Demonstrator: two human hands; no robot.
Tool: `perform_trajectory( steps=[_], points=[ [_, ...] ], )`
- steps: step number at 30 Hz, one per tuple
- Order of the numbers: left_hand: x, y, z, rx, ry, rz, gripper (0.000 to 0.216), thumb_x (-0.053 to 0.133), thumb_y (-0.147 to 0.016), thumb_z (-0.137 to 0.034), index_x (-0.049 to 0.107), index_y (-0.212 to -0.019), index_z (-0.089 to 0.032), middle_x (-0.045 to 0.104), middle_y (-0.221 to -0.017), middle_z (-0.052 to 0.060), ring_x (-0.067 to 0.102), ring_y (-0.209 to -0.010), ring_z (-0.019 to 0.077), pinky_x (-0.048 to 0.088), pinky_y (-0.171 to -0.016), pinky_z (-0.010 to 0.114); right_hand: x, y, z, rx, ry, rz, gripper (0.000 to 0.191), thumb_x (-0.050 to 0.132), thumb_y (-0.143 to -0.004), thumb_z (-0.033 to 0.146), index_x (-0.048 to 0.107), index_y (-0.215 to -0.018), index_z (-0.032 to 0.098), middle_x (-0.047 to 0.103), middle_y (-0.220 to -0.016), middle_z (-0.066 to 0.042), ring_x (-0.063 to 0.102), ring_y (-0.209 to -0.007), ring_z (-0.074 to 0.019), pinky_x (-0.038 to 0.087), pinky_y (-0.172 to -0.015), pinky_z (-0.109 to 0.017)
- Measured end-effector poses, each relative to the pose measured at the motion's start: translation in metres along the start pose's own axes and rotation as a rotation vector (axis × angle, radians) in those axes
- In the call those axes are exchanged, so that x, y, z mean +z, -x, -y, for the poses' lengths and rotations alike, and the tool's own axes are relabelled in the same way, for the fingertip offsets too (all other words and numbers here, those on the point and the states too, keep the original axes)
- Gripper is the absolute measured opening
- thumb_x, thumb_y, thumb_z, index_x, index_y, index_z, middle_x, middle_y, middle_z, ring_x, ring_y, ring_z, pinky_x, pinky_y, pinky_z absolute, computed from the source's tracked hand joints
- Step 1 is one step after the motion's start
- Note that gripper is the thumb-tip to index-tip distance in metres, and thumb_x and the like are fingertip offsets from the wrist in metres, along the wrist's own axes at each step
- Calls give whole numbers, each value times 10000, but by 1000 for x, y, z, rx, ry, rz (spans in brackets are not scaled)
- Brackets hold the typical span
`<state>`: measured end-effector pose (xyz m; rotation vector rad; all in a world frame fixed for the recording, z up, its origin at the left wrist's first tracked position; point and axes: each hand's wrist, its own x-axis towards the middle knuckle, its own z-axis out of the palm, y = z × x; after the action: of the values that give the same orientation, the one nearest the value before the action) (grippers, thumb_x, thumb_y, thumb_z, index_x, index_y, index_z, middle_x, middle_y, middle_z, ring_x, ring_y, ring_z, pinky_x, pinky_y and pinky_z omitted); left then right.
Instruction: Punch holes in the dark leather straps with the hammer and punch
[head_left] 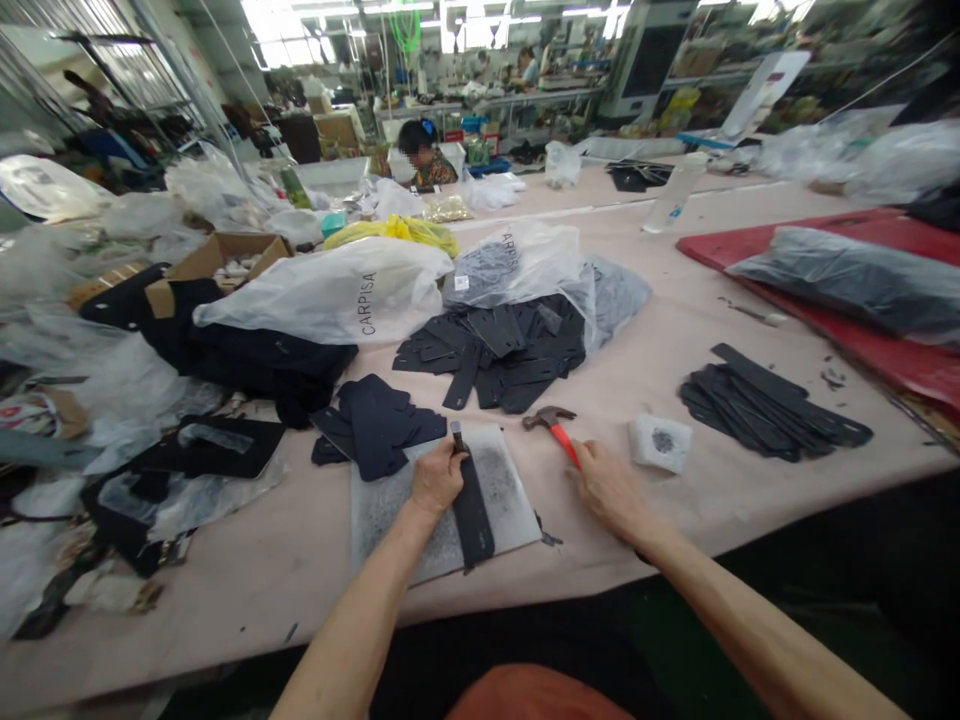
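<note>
My left hand [439,478] is closed around a short metal punch [457,434], held upright over the far end of a dark strip [474,512]. That strip lies lengthwise on a pale, speckled board [508,488]. In my right hand [609,488] is a claw hammer [553,424] with a red handle, its head to the right of the punch and apart from it. Dark cut pieces [379,425] overlap the board's far left corner. A larger heap of dark strips [499,350] lies beyond the board. Whether the punch tip touches the strip is hidden.
Right of my right hand sit a white block [660,443] with a dark patch and a stack of dark strips [765,405]. Plastic bags [337,290] and black fabric [247,345] crowd the left. A red sheet [892,340] lies far right. A person [426,160] sits across the table.
</note>
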<state>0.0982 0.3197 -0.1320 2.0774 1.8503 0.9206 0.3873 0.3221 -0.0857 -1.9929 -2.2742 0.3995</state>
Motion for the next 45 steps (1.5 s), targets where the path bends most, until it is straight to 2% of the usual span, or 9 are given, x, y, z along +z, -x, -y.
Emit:
perform_trajectory(
  steps=[2, 6, 8, 16, 21, 29, 32, 38, 45],
  points=[
    [0, 0, 1, -3, 13, 1, 114, 497, -871, -190, 609, -890, -195, 697, -829, 59, 677, -774, 204, 507, -705, 283, 7, 9, 22, -220, 7, -106, 493, 502, -894, 325, 459, -1346, 130, 500, -1358, -201, 487, -1194, -320, 373, -965, -457],
    [1, 1, 2, 0, 21, 11, 146, 474, -883, -206, 617, -907, -191, 702, -859, 70, 678, -805, 208, 510, -733, 291, 25, 36, 78, -631, -130, 45, 735, 564, -841, 544, 387, -1437, 151, 382, -1502, -153, 286, -1392, -335, 202, -1126, -535],
    [1, -1, 1, -12, 41, 13, 156, 466, -883, -213, 619, -886, -186, 701, -846, 74, 675, -797, 209, 508, -739, 296, 39, 47, 96, -702, -144, 80, 868, 594, -792, 621, 349, -1466, 131, 340, -1530, -158, 216, -1427, -353, 132, -1153, -560],
    [-9, -21, 4, -400, 355, -181, 166, 507, -855, -292, 616, -838, -168, 692, -751, 27, 646, -665, 165, 513, -647, 265, 63, 55, 98, -699, -80, 15, 839, 524, -854, 623, 314, -1491, 118, 263, -1562, -154, 174, -1450, -342, 81, -1174, -580],
    [-28, 1, 0, -320, 274, -142, 176, 542, -847, -313, 653, -839, -178, 698, -750, 26, 643, -689, 168, 493, -672, 259, 63, 45, 96, -712, -98, 35, 868, 465, -860, 669, 271, -1507, 124, 251, -1567, -149, 161, -1455, -331, 31, -1166, -600],
    [-35, 34, -4, -363, 247, -184, 187, 543, -849, -320, 673, -871, -188, 720, -793, 44, 662, -744, 198, 504, -710, 294, 43, -26, 112, -685, -157, 115, 854, 524, -845, 621, 277, -1498, 128, 238, -1567, -185, 185, -1445, -333, 67, -1131, -625],
    [-35, 39, -5, -353, 290, -143, 184, 542, -849, -302, 684, -885, -192, 727, -813, 42, 672, -766, 200, 521, -722, 300, 39, -27, 103, -655, -207, 87, 857, 558, -823, 616, 304, -1485, 135, 249, -1560, -194, 211, -1435, -334, 88, -1126, -619],
    [-25, 41, -7, -268, 396, -76, 203, 526, -870, -278, 702, -928, -194, 738, -924, 51, 686, -881, 201, 543, -833, 331, 46, -13, 93, -554, -208, 55, 509, 513, -898, 369, 483, -1374, 193, 402, -1496, -120, 256, -1410, -318, 108, -1120, -607],
    [-20, 38, -5, -220, 399, -20, 209, 524, -877, -271, 698, -963, -193, 737, -976, 53, 676, -950, 204, 536, -904, 353, 50, -14, 99, -490, -265, 26, 488, 544, -864, 329, 517, -1340, 225, 434, -1475, -95, 269, -1400, -315, 121, -1109, -619]
  ],
)
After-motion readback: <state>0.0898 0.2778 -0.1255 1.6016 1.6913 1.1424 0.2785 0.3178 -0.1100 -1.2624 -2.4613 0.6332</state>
